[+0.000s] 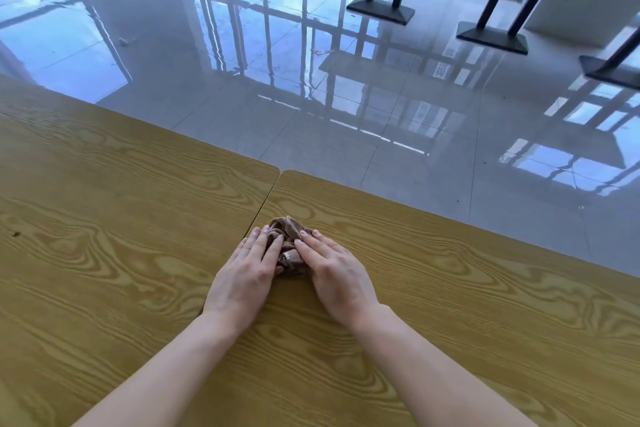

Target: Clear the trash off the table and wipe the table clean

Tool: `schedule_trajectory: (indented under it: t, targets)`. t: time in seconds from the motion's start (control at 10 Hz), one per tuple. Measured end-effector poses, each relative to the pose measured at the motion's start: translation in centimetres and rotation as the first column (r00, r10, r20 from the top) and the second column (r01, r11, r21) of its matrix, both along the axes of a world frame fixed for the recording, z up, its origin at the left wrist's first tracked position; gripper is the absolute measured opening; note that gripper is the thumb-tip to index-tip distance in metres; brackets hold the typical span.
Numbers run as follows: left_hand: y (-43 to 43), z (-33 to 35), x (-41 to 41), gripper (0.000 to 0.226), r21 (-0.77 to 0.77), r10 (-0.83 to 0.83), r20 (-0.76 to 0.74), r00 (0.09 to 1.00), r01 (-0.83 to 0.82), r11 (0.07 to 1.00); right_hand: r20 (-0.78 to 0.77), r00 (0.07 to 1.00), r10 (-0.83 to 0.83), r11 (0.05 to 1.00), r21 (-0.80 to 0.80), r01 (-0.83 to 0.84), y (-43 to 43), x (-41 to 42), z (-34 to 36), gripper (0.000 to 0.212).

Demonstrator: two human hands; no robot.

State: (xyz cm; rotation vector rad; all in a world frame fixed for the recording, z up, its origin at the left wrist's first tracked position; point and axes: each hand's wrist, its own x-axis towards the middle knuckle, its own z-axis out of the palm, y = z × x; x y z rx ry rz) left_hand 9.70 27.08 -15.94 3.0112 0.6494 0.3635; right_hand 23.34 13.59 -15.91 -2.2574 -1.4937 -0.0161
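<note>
A crumpled brown cloth [288, 236] lies on the wood-grain table [450, 305], just right of the seam between two tabletops. My left hand [247, 274] presses flat on the cloth's left side, fingers together. My right hand [332, 270] presses on its right side, fingers over the cloth. Both palms cover the cloth's near part. No trash shows on the table.
A second tabletop [104, 218] joins on the left, with a small dark spot [15, 234] near its left edge. The far table edge runs diagonally. Beyond lies a glossy tiled floor [311, 80] with black table bases [381, 10] at the upper right.
</note>
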Motion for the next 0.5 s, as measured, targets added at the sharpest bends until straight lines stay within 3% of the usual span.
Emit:
schedule_trajectory:
  t: [0.2,0.4,0.5]
  targets:
    - [0.4,-0.6,-0.1,0.064,-0.042,-0.017,-0.050,0.999,0.015,0.999,0.015,1.000,0.012,1.000,-0.006,-0.012,-0.1,-0.1,0.0,0.043]
    - [0.3,-0.6,-0.3,0.056,-0.121,0.002,-0.106,0.994,-0.015,0.993,0.009,0.999,0.031,0.999,-0.045,-0.031,-0.3,-0.1,0.1,0.044]
    - [0.1,0.8,0.0,0.058,-0.260,0.011,-0.190,0.982,-0.061,0.964,-0.126,0.991,0.053,0.983,-0.168,-0.074,-0.3,-0.5,1.6,0.056]
